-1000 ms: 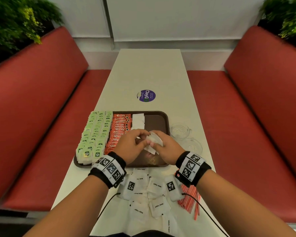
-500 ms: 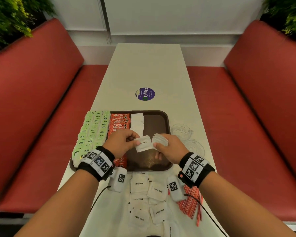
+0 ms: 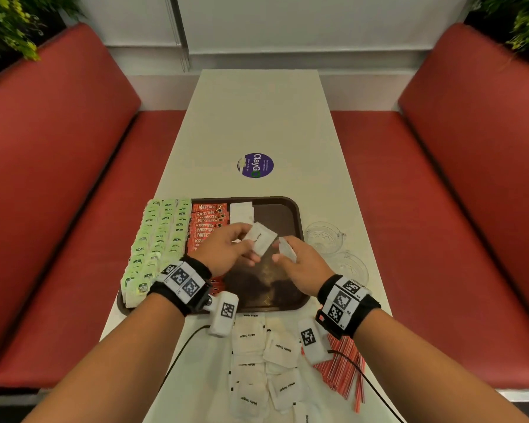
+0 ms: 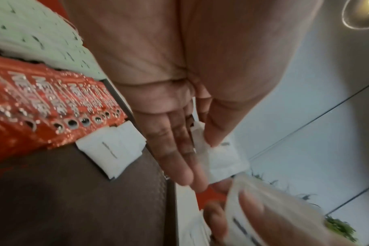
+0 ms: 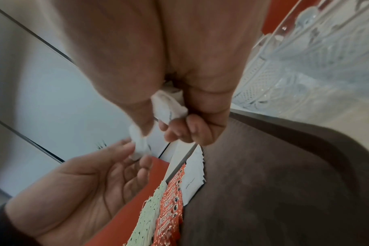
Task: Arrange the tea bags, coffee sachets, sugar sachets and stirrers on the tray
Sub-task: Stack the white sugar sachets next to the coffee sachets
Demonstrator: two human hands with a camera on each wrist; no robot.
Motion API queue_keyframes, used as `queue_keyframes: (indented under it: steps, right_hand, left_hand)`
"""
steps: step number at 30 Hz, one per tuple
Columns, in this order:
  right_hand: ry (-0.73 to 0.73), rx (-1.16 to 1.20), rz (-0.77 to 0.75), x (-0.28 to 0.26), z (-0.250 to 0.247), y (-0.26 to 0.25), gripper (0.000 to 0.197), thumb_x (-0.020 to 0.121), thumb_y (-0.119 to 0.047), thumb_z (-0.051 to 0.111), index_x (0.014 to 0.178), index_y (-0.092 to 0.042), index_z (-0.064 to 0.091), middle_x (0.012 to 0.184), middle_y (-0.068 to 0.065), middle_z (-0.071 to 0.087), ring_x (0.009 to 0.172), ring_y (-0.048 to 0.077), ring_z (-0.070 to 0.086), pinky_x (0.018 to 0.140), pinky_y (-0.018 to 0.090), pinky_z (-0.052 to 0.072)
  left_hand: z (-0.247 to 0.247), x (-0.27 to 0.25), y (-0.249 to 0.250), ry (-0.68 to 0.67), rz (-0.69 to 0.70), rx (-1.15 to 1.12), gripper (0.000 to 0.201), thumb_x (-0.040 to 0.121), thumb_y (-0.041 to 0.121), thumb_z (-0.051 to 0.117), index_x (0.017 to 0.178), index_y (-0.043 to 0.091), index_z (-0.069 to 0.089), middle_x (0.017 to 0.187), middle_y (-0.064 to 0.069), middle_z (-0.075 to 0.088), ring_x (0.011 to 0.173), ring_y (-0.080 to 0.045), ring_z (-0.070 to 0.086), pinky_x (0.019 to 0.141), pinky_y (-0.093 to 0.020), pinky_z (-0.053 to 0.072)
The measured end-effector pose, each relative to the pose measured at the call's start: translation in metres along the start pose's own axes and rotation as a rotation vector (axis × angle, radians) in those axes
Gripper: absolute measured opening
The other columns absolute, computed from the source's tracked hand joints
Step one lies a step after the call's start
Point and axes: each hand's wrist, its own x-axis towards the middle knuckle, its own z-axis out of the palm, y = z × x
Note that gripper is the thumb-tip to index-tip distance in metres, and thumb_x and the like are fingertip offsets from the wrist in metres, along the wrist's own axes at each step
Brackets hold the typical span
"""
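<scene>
— Furthest out past the left hand (image 3: 226, 250)?
— Rows of pale green paper tea bags (image 3: 158, 239), packed along the left edge of the dark brown plastic tray (image 3: 287, 209), partly overhanging its rim.
— And just beyond the knuckles?
— Overlapping red foil coffee sachets (image 3: 208, 222), touching the tea bags on one side; beside them, ahead of the left fingertips, a short stack of flat white paper sugar sachets (image 3: 242, 212) lying on the tray floor.
— The left hand itself?
— Raised over the tray, thumb and fingers pinching one white sugar sachet (image 3: 261, 239) by its near edge, tilted, clear of the stack.
— Between the two hands?
— A small gap over bare tray; held sachet apart from the right hand's bundle.
— Right hand (image 3: 300, 264)?
— Fingers curled around a small bunch of white sugar sachets (image 3: 287, 251), thumb pressing on top; seen clearly from the right wrist, corners sticking out between thumb and fingers.
— Out past the right hand?
— Two clear cut-glass dishes (image 3: 324, 236) on the cream table (image 3: 257, 117), just off the tray's right rim.
— Nearer than the wrists?
— Loose white sugar sachets marked "White Sugar" (image 3: 251, 337) scattered on the table below both forearms; under the right forearm, a heap of red-and-white striped thin stirrers (image 3: 342, 370), touching the sachet pile's edge.
</scene>
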Motion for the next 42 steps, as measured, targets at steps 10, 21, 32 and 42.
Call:
queue_keyframes:
  steps: [10, 21, 32, 42]
  right_hand:
    - [-0.03, -0.279, -0.089, 0.012, 0.001, -0.016, 0.017, 0.095, -0.026, 0.062, 0.105, -0.014, 0.067, 0.095, 0.002, 0.068, 0.086, 0.018, 0.063, 0.076, 0.032, 0.051]
    - [-0.024, -0.196, -0.021, 0.011, -0.005, -0.017, 0.019, 0.101, -0.014, 0.049, 0.109, -0.007, 0.065, 0.099, 0.011, 0.064, 0.084, 0.027, 0.06, 0.074, 0.039, 0.047]
    - [-0.063, -0.201, 0.001, 0.012, -0.002, -0.01, 0.026, 0.1, -0.013, 0.049, 0.12, -0.018, 0.064, 0.117, 0.003, 0.056, 0.101, 0.02, 0.058, 0.084, 0.028, 0.045]
    - [-0.092, -0.125, 0.045, 0.01, -0.005, -0.013, 0.026, 0.097, -0.007, 0.05, 0.121, -0.009, 0.06, 0.089, 0.011, 0.065, 0.081, 0.029, 0.067, 0.078, 0.045, 0.059]
  left_hand:
    - [0.004, -0.014, -0.012, 0.033, 0.158, 0.481, 0.021, 0.089, 0.043, 0.069, 0.107, 0.032, 0.069, 0.089, 0.015, 0.068, 0.079, 0.0, 0.061, 0.073, -0.019, 0.05]
    - [-0.037, 0.024, -0.036, 0.29, -0.114, 0.631, 0.021, 0.088, 0.018, 0.072, 0.105, 0.028, 0.062, 0.085, 0.002, 0.064, 0.076, -0.014, 0.061, 0.066, -0.025, 0.048]
    - [-0.023, 0.061, -0.056, 0.314, -0.266, 0.8, 0.032, 0.083, 0.03, 0.075, 0.109, 0.027, 0.058, 0.101, 0.001, 0.065, 0.09, -0.018, 0.06, 0.08, -0.031, 0.05]
    - [-0.02, 0.062, -0.053, 0.206, -0.137, 0.985, 0.026, 0.083, 0.03, 0.076, 0.107, 0.028, 0.067, 0.113, 0.001, 0.06, 0.101, -0.02, 0.06, 0.089, -0.036, 0.052]
